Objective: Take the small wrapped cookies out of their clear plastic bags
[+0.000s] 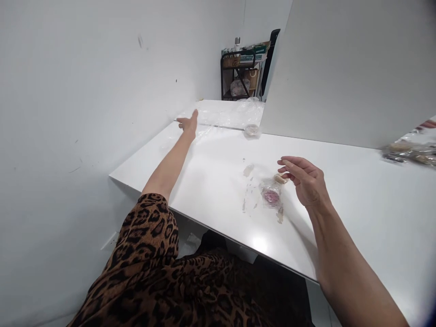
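Stretched far to the left, my left hand (189,125) has its fingers spread beside the clear plastic bags (218,118) at the back of the white table; I see nothing held in it. My right hand (304,179) hovers over the middle of the table, fingers loosely bent and apart. Just under its fingertips is a small tan, ring-like item (281,179); whether they touch it I cannot tell. Close by lies a small clear packet (271,195) with something pink inside. Another clear packet (252,131), pale and round, lies farther back.
A white wall (102,81) borders the left side, and a grey upright panel (340,72) rises behind the table (211,181). Several plastic-wrapped items (412,152) lie at the far right. Beyond the table stands a black shelf rack (238,68) with boxes and bags.
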Motion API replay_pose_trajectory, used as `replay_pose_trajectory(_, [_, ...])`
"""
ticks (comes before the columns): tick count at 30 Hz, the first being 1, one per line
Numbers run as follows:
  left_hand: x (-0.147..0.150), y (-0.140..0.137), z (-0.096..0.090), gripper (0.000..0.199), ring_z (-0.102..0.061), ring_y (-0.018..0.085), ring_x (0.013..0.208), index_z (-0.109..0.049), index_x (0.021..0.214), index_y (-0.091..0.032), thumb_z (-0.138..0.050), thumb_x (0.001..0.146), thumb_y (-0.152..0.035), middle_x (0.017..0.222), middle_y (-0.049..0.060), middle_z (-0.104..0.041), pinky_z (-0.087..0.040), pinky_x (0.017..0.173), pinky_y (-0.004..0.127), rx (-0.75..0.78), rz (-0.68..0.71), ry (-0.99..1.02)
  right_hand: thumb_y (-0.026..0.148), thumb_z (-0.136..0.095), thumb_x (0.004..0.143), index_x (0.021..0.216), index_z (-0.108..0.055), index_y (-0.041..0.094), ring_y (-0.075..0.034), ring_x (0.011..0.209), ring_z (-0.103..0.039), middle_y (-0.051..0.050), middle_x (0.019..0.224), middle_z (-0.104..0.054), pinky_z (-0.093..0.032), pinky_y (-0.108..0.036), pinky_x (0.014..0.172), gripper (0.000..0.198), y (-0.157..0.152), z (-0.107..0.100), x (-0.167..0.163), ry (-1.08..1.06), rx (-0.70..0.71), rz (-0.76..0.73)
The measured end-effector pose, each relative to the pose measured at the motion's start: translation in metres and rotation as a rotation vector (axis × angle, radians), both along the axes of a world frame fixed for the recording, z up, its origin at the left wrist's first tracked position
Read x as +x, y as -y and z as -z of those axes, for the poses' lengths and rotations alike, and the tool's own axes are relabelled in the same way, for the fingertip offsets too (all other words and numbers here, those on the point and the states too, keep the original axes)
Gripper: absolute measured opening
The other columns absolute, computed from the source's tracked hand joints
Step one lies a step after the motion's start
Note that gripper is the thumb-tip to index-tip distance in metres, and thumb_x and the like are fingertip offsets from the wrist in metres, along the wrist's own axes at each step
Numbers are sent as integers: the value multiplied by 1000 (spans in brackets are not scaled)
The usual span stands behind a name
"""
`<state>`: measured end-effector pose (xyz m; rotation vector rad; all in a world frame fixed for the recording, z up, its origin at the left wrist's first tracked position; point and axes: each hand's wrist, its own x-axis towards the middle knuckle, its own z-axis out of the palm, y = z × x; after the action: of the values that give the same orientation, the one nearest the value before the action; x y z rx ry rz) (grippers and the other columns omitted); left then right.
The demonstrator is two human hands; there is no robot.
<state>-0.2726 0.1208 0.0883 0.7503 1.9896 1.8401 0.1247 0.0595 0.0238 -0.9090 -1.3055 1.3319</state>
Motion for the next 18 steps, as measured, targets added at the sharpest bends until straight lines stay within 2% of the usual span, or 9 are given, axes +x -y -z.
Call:
replay_pose_trajectory(2, [24, -5, 20, 77, -24, 36, 161, -39, 157, -20, -72, 91, -43, 171, 23, -24, -23, 130, 52, -83, -60, -149, 42, -84, 75, 93, -80, 27, -18, 78, -67, -5, 98, -76, -53, -33, 68, 24, 1, 0, 0, 10, 7, -5])
replay_pose_trajectory(3, [40, -9, 30, 70, -28, 34, 160, -44, 154, -21, -71, 92, -39, 168, 21, -32, -21, 131, 49, -115, -20, -220, 42, -84, 76, 93, -80, 27, -18, 78, -67, -5, 98, -76, -53, -34, 68, 24, 1, 0, 0, 15, 7, -10])
replay_pose_trajectory(6, [89, -31, 55, 50, -38, 33, 154, -58, 143, -21, -67, 95, -32, 157, 20, -49, -24, 129, 48, -191, 290, -394, 44, -83, 77, 94, -80, 27, -18, 79, -67, -5, 97, -76, -52, -34, 70, 24, 2, 1, 0, 44, 10, -28])
replay_pose_trajectory(8, [119, -51, 66, 52, -36, 36, 155, -58, 143, -21, -69, 93, -29, 160, 20, -47, -25, 128, 50, -259, 448, -467, 45, -82, 77, 93, -80, 27, -18, 79, -67, -5, 96, -76, -52, -35, 70, 24, 2, 1, 0, 61, 11, -30])
replay_pose_trajectory(11, [154, -79, 77, 62, -27, 40, 159, -56, 147, -25, -72, 87, -20, 171, 16, -32, -22, 128, 54, -337, 558, -577, 45, -83, 76, 91, -79, 26, -18, 78, -66, -5, 94, -75, -52, -34, 70, 25, 2, 0, -1, 57, -2, -17])
replay_pose_trajectory(14, [171, -101, 87, 62, -23, 39, 160, -58, 144, -23, -67, 84, -9, 174, 15, -25, -18, 129, 54, -330, 583, -683, 45, -83, 76, 92, -79, 25, -17, 77, -66, -4, 92, -75, -52, -32, 70, 26, 1, 0, -1, 35, -13, -13])
replay_pose_trajectory(18, [169, -112, 96, 39, -41, 32, 151, -67, 129, -17, -52, 94, -9, 156, 17, -53, -22, 128, 46, -222, 589, -632, 45, -81, 80, 94, -79, 25, -17, 80, -66, -4, 93, -74, -51, -32, 72, 25, 2, -3, 1, 21, 5, -20])
